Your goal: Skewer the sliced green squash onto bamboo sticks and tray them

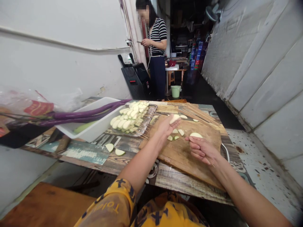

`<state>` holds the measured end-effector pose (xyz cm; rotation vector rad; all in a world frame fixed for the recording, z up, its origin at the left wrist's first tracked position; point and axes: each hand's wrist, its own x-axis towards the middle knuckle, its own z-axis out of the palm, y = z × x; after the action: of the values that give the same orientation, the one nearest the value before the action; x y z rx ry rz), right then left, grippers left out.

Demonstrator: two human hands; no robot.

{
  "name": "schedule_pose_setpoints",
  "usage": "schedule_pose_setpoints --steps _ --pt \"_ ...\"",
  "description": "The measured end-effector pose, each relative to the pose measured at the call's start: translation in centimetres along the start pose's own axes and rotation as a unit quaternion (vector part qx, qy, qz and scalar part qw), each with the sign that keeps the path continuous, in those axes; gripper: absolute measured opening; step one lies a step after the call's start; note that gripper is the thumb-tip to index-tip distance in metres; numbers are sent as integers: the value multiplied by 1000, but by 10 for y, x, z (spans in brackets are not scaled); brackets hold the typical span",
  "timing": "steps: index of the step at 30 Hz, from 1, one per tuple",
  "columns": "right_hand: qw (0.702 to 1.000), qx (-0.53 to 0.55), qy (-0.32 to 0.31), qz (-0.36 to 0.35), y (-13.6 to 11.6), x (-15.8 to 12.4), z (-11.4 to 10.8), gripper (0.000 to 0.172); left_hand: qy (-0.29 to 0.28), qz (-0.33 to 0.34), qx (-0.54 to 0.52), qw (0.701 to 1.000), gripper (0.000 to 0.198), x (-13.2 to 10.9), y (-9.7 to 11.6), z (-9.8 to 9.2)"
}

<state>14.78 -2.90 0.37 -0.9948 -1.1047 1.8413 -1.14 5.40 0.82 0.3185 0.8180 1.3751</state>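
My left hand reaches over the wooden cutting board and pinches a pale eggplant slice. My right hand rests on the board with fingers curled, holding another slice and what seems a thin skewer. A few loose slices lie on the board between my hands. A pile of bamboo skewers lies fanned at the board's far edge.
A metal tray holds several skewered slices. A white tub holds long purple eggplants. Two slices lie on the table. A person in a striped top stands beyond, by a green bucket.
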Motion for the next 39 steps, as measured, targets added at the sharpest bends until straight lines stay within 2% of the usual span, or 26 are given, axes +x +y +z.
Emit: schedule_pose_setpoints --steps 12,16,20,22,23,24,25,26,27,28,29,30,31,32,35,37,39 --pt "998 17 50 -45 9 4 3 37 -26 -7 28 999 8 -7 -16 6" --pt "995 13 71 -71 11 7 1 38 -79 -30 87 993 15 -21 -35 11" --pt "992 1 91 -92 10 9 -3 36 -119 -14 166 979 24 -30 -53 15" --pt "989 -8 107 -103 8 10 -5 35 -119 -4 173 978 29 -30 -50 15" --pt "987 -11 117 -112 7 10 -7 34 -115 31 196 973 31 -29 -43 14" --pt "984 -13 128 -122 6 11 -8 34 -108 91 243 960 31 -27 -34 12" --pt "982 -14 138 -131 5 11 -10 33 -93 168 310 931 31 -24 -23 9" --pt "979 -14 148 -140 4 12 -12 33 -78 264 415 867 28 -21 -10 4" --pt "976 -14 157 -148 4 13 -13 33 -61 325 529 782 30 -18 2 -1" --pt "974 -15 164 -153 4 14 -15 33 -47 334 633 697 31 -15 14 -6" --pt "973 -16 170 -156 4 14 -16 33 -45 306 714 628 32 -12 23 -12" --pt "972 -17 174 -157 4 15 -17 33 -51 269 766 582 31 -10 29 -16" --pt "972 -19 177 -156 5 15 -17 33 -58 233 796 555 27 -8 33 -20" --pt "972 -21 178 -155 5 16 -17 33 -68 208 808 547 23 -7 34 -22" --pt "972 -31 177 -151 5 16 -16 33 -83 195 795 569 18 -6 28 -25" --pt "973 -43 172 -147 5 15 -14 35 -89 196 775 594 22 -6 22 -25" --pt "975 -60 164 -140 5 13 -12 36 -94 196 742 634 24 -5 18 -26"
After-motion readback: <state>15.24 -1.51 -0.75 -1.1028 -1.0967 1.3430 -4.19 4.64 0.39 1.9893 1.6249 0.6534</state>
